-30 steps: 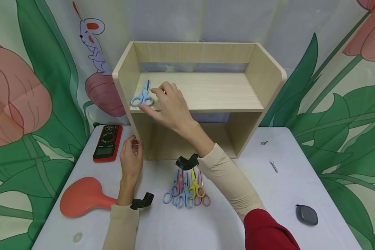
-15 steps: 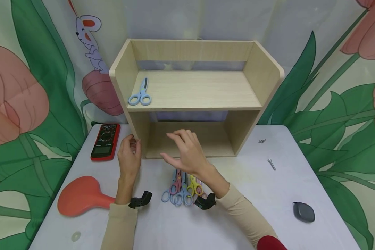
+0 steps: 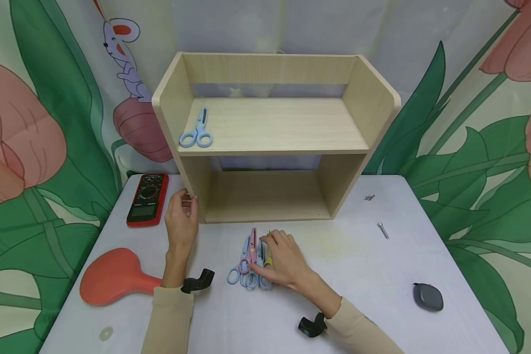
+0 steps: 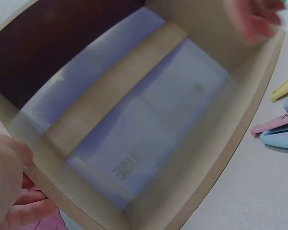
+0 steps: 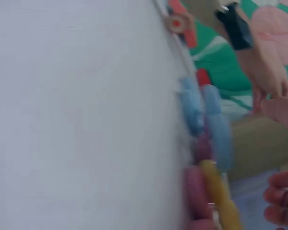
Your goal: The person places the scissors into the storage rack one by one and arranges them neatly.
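Observation:
A two-level wooden desk shelf [image 3: 274, 125] stands at the back of the table. My left hand [image 3: 180, 223] grips the front edge of its left side panel; in the left wrist view those fingers [image 4: 31, 208] curl at the board. Blue-handled scissors [image 3: 200, 130] lie on the upper level at the left. In front of the shelf, several children's scissors [image 3: 252, 246] lie in a bunch, with blue, pink and yellow handles. My right hand [image 3: 285, 258] is over the right part of the bunch and hides some of it. Its thumb and fingers are apart, with nothing visibly held.
A red multimeter [image 3: 148, 199] and an orange-red paddle [image 3: 115, 277] lie on the left. To the right are a bolt [image 3: 382, 230], small screws [image 3: 369, 197] and a dark grey rounded case [image 3: 427, 297]. A pale disc [image 3: 106, 334] lies at the front left.
My right hand has left the blue scissors on the upper level and come down toward the bunch on the table. The left hand has kept its place at the side panel.

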A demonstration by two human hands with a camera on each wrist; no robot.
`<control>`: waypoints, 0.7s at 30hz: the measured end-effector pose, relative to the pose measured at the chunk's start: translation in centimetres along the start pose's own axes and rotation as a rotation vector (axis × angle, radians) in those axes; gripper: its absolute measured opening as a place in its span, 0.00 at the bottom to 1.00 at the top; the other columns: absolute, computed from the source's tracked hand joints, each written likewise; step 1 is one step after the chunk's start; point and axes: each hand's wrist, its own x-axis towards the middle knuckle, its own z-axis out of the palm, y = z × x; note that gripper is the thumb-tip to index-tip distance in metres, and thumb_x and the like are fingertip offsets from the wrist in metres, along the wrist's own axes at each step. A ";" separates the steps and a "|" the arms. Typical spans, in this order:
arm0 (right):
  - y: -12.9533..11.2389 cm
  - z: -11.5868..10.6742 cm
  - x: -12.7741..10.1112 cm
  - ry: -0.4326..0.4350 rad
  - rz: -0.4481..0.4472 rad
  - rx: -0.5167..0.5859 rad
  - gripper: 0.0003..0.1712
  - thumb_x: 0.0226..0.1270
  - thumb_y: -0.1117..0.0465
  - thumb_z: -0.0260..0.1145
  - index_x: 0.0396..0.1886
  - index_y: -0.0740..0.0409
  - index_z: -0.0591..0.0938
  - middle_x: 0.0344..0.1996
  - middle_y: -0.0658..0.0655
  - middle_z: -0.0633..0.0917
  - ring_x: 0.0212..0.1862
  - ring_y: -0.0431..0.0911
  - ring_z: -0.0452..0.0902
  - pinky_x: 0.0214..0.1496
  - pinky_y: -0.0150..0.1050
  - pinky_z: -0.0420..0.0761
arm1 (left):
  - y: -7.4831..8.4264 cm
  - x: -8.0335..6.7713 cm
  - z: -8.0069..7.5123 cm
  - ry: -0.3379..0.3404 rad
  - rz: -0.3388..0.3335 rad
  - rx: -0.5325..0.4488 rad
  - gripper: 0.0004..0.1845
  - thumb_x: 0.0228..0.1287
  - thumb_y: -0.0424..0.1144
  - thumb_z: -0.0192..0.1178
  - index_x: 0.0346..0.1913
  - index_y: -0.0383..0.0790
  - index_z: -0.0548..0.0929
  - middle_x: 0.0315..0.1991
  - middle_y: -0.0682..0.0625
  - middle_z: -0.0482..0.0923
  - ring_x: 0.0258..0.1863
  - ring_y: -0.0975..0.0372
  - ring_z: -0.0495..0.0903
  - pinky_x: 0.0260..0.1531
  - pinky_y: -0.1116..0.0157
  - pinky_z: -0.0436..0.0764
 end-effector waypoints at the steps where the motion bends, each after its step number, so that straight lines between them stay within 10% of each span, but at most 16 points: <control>1: 0.0 0.2 -0.6 -0.017 0.008 -0.020 0.40 0.52 0.28 0.69 0.48 0.58 0.84 0.41 0.52 0.81 0.45 0.46 0.75 0.43 0.38 0.76 | 0.0 0.0 0.0 -0.004 -0.004 0.000 0.19 0.71 0.39 0.61 0.58 0.31 0.75 0.48 0.35 0.80 0.42 0.49 0.84 0.43 0.51 0.88; 21: -2.3 1.9 -3.2 0.041 -0.003 -0.323 0.42 0.44 0.16 0.62 0.24 0.52 0.80 0.25 0.48 0.73 0.28 0.43 0.65 0.29 0.34 0.54 | 0.0 0.0 0.1 0.006 0.001 0.010 0.18 0.71 0.39 0.61 0.58 0.31 0.76 0.47 0.35 0.80 0.41 0.48 0.84 0.42 0.51 0.88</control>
